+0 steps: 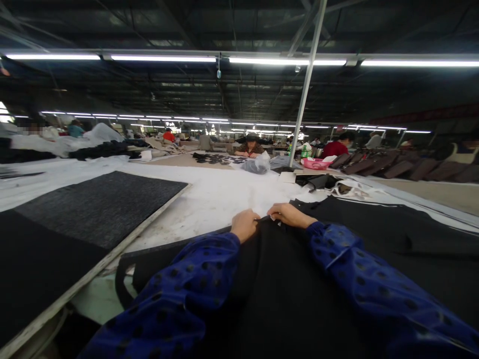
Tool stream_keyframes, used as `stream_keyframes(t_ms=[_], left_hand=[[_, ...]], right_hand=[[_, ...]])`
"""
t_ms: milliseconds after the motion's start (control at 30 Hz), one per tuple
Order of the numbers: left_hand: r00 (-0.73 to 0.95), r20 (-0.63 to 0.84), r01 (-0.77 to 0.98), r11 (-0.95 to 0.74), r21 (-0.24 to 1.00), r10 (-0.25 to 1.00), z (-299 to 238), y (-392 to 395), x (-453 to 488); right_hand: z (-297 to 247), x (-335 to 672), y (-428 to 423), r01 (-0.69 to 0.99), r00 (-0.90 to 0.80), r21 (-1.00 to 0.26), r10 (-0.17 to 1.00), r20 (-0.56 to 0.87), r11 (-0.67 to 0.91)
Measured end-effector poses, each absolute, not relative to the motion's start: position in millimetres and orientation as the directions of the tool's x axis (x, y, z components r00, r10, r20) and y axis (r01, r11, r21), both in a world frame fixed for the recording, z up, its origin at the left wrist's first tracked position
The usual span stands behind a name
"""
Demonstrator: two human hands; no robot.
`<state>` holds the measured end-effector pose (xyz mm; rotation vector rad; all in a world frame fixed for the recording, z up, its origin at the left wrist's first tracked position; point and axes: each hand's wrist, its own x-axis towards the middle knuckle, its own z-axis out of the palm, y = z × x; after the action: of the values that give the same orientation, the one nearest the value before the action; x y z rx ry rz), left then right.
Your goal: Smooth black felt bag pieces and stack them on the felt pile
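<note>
A large piece of black fabric point(277, 279) lies toward me over the near side of the white-covered table point(224, 192). My left hand point(244, 225) pinches its far edge, fingers closed. Just to the right, my right hand point(290, 214) grips the same edge between thumb and fingers. A small white bit point(271, 217), too small to name, shows at the right fingertips. Both forearms wear blue sleeves point(202, 274) with dark dots. Another spread of black fabric point(392, 224) reaches away on the right.
At left lies a board point(160, 219) covered with dark grey and black cloth. A slanted metal pole point(305, 94) rises beyond the table. Farther off are a plastic bag point(258, 163), a pink basin point(316, 163), a seated person point(251, 147) and a row of dark brown pieces point(400, 164).
</note>
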<state>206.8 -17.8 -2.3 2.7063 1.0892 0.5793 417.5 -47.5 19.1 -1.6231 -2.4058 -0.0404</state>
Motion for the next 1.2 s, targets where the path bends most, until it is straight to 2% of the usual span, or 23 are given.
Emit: stream_keyframes(t_ms=[433, 667, 967, 1200], left_hand=[[0.652, 0.290, 0.626, -0.714, 0.314, 0.700, -5.3, -14.0, 208.5], [0.645, 0.255, 0.616, -0.688, 0.384, 0.721, -6.9, -6.3, 205.2], [0.785, 0.235, 0.567, -0.818, 0.100, 0.573, -1.6, -14.8, 200.2], [0.824, 0.236, 0.529, -0.849, 0.010, 0.516, 3.2, -20.1, 198.6]], right_hand=[[18.1, 408.4, -52.0, 0.932, -0.361, 0.088, 0.911, 0.198, 0.351], [13.6, 400.6, -57.0, 0.927, -0.348, 0.219, 0.917, 0.194, 0.305], [17.3, 397.7, -61.8, 0.868, -0.424, 0.342, 0.896, 0.134, 0.360], [15.3, 394.6, -61.4, 0.817, -0.462, 0.427, 0.883, 0.084, 0.387]])
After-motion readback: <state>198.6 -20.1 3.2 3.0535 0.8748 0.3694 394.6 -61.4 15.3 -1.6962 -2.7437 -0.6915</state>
